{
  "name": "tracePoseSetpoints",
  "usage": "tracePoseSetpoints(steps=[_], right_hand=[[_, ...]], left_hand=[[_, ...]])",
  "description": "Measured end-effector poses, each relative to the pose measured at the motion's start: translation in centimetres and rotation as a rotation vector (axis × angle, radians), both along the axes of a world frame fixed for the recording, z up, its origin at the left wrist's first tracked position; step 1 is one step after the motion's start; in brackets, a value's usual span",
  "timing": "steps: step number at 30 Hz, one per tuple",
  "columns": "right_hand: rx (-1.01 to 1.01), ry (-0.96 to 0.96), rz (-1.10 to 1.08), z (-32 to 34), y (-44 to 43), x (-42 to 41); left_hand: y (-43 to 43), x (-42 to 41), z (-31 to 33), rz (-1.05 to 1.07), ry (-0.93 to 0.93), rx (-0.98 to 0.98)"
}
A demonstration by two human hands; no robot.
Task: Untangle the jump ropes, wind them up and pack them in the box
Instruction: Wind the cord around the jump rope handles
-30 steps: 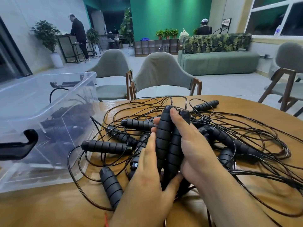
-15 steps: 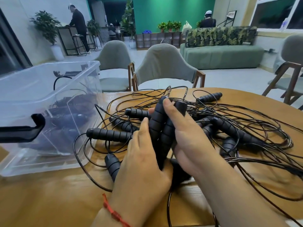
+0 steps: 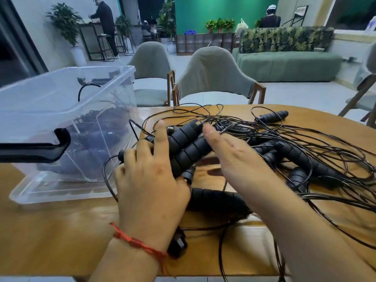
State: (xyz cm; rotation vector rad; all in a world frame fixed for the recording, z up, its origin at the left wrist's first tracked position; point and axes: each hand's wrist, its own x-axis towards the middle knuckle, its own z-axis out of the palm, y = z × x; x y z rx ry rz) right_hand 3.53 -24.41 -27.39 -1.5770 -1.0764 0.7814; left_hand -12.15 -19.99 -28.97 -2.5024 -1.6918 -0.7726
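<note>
Two black ribbed jump-rope handles [image 3: 189, 147] lie side by side, pointing up and right, with my left hand [image 3: 150, 184] closed round their lower ends and its index finger stretched along them. My right hand [image 3: 236, 159] rests against their right side with its fingers straight and gripping nothing. A tangle of thin black ropes [image 3: 317, 139] and several more handles spreads over the table to the right. One loose handle [image 3: 215, 200] lies just below my hands, another [image 3: 272, 117] at the far edge. The clear plastic box [image 3: 61, 94] stands at the left with wound ropes inside.
The round wooden table [image 3: 61, 231] carries everything. A black latch [image 3: 40, 147] sticks out from the box's near side. Two grey chairs [image 3: 213, 74] stand behind the table, and a third chair [image 3: 362, 94] is at the right. People stand far off in the room.
The pair of handles has tilted from upright to slanting right. My right hand has let go of them and opened, while my left hand keeps hold of them.
</note>
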Motion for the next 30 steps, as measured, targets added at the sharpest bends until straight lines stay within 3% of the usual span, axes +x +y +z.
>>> tracePoseSetpoints(steps=[3, 5, 6, 10, 16, 18, 20, 23, 30], right_hand=[[0.036, -0.439, -0.101, 0.7, -0.7, 1.5], [0.226, -0.660, -0.289, 0.6, -1.2, 2.1], [0.338, -0.682, -0.310, 0.7, -1.2, 2.2], [0.393, -0.701, -0.058, 0.0, -0.7, 1.8], [0.414, -0.422, 0.053, -0.2, -0.6, 1.8], [0.401, -0.367, 0.070, -0.5, -0.3, 1.9], [0.333, -0.314, 0.110, -1.0, -0.2, 1.9], [0.250, -0.447, 0.188, -2.0, 0.0, 1.3], [0.108, -0.639, 0.239, -3.7, 0.7, 0.6]], left_hand=[[0.5, -0.7, 0.4, -0.027, -0.056, -0.058], [0.4, -1.1, 0.4, -0.076, -0.098, -0.078], [0.3, -1.1, 0.7, -0.097, -0.108, -0.090], [-0.1, -1.2, 1.1, -0.202, -0.148, -0.197], [0.1, -1.1, 0.1, -0.379, -0.424, -0.437], [0.1, -0.9, 0.5, -0.433, -0.676, -0.576], [0.4, -0.8, 0.9, -0.489, -1.066, -0.763], [1.3, -0.9, 1.7, -0.500, -1.474, -0.947], [1.1, -0.6, 1.6, -0.494, -1.570, -1.005]])
